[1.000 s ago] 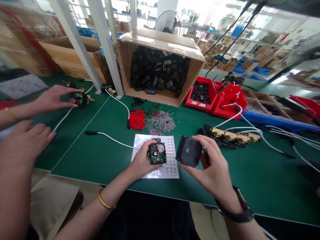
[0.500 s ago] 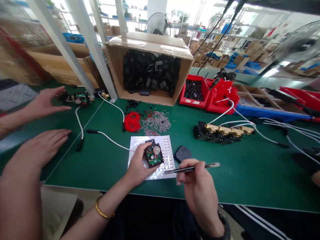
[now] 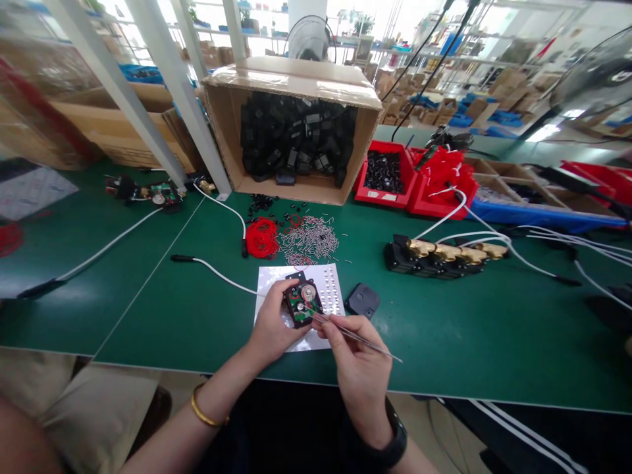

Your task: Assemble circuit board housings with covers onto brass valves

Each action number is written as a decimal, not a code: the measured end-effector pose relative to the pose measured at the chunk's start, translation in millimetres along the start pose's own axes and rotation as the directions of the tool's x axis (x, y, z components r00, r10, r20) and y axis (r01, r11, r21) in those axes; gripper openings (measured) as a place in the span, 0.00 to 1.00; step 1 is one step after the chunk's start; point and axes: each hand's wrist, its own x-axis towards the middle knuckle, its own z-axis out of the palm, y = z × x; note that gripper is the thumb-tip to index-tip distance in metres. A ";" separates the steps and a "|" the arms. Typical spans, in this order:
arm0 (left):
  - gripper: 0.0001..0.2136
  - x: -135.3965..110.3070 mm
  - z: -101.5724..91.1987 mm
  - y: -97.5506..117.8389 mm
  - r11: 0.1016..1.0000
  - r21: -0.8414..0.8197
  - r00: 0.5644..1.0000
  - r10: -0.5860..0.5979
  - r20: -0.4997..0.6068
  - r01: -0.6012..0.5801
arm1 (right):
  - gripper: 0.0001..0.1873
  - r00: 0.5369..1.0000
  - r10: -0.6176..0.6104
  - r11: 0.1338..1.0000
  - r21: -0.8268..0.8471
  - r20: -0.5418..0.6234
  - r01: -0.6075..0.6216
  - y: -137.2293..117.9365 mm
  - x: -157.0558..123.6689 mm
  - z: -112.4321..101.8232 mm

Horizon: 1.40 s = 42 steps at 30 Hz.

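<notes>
My left hand (image 3: 273,318) grips a small black housing (image 3: 303,303) whose open face shows a green circuit board and a round metal part. A white cable runs out of it to the left. Pinched in my right hand (image 3: 356,352) is a pair of metal tweezers (image 3: 368,341), their tips over the lower part of the board. Whether the tips hold anything is too small to tell. Beneath the housing lies a white sheet (image 3: 266,276) with rows of small shiny discs. A black cover (image 3: 363,300) rests just right of the sheet.
Behind the sheet are a red ring pile (image 3: 262,238) and scattered screws (image 3: 316,238). A carton (image 3: 291,76) of black housings stands at the back. Red bins (image 3: 382,197) and brass-fitted units (image 3: 439,257) sit to the right. Another opened unit (image 3: 162,195) lies far left.
My right hand has moved left and turned, bringing the tweezer tips onto the board. A co-worker's hands have left the far-left unit, whose cable now stretches toward the front left.
</notes>
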 end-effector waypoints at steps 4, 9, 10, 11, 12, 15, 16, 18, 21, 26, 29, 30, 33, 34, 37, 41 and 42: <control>0.28 0.2 0.7 -1.5 1.000 0.007 1.000 0.021 -0.007 -0.021 | 0.04 0.999 -0.034 0.999 -0.017 -0.006 0.034 3.0 0.9 -1.0; 0.28 0.7 1.2 -1.7 0.999 0.030 0.999 0.036 -0.015 -0.036 | 0.04 0.998 -0.056 0.998 -0.020 0.006 0.056 0.7 0.0 0.5; 0.28 0.4 1.2 -1.9 0.999 0.030 0.999 0.041 -0.018 -0.041 | 0.04 0.998 -0.062 0.998 -0.022 0.006 0.062 -0.1 -0.3 1.2; 0.29 0.1 1.2 -2.1 0.998 0.030 0.999 0.047 -0.021 -0.046 | 0.03 0.998 -0.067 0.997 -0.025 0.002 0.067 -1.0 -0.3 1.9; 0.29 -0.4 1.2 -2.5 0.998 0.027 0.998 0.052 -0.026 -0.051 | 0.03 0.998 -0.070 0.997 -0.033 0.000 0.070 -1.9 -0.1 2.6; 0.29 -1.9 1.1 -3.6 0.999 -0.001 0.998 0.053 -0.046 -0.053 | 0.01 0.996 -0.091 0.993 -0.072 0.019 0.092 -5.1 2.9 4.1; 0.29 -2.3 1.1 -3.8 0.999 -0.014 0.998 0.046 -0.050 -0.047 | 0.01 0.994 -0.104 0.991 -0.085 0.036 0.106 -6.2 4.4 4.3; 0.29 -2.8 1.1 -3.6 0.999 -0.032 0.998 0.032 -0.053 -0.034 | 0.01 0.989 -0.125 0.986 -0.099 0.075 0.132 -8.1 7.4 4.0; 0.29 -2.6 1.0 -2.3 0.999 -0.032 0.998 0.023 -0.063 -0.025 | 0.02 0.984 -0.135 0.981 -0.124 0.118 0.150 -10.3 11.4 2.6; 0.29 -1.5 0.1 -0.4 0.999 -0.029 0.997 0.026 -0.071 -0.029 | 0.01 0.974 -0.138 0.975 -0.149 0.179 0.165 -14.1 17.3 -0.9; 0.29 -1.7 0.0 -1.1 0.999 -0.022 0.997 0.037 -0.069 -0.039 | 0.01 0.970 -0.133 0.970 -0.172 0.205 0.169 -17.8 21.4 -2.7; 0.29 -1.8 0.1 -1.3 0.999 -0.021 0.997 0.039 -0.070 -0.040 | 0.00 0.968 -0.126 0.971 -0.175 0.217 0.166 -19.1 22.7 -2.9; 0.29 -2.1 0.6 -1.4 0.999 -0.026 0.997 0.027 -0.069 -0.029 | 0.01 0.964 -0.097 0.976 -0.166 0.247 0.141 -22.0 26.6 -2.8; 0.29 -1.9 0.6 -1.3 0.999 -0.035 0.997 0.021 -0.069 -0.023 | 0.01 0.965 -0.085 0.979 -0.157 0.250 0.127 -22.2 27.9 -2.6; 0.30 -0.4 0.3 -0.9 0.997 -0.073 0.999 -0.007 -0.053 0.003 | 0.03 0.971 -0.027 0.992 -0.116 0.236 0.056 -20.0 31.4 -2.0; 0.31 1.5 -1.0 -1.0 0.997 -0.079 0.999 -0.024 -0.026 0.021 | 0.06 0.975 0.070 0.996 0.036 0.211 -0.079 -13.1 31.4 -0.9; 0.31 1.6 -1.4 -1.0 0.997 -0.075 0.999 -0.027 -0.022 0.025 | 0.07 0.975 0.087 0.992 0.071 0.204 -0.103 -11.5 30.2 -0.6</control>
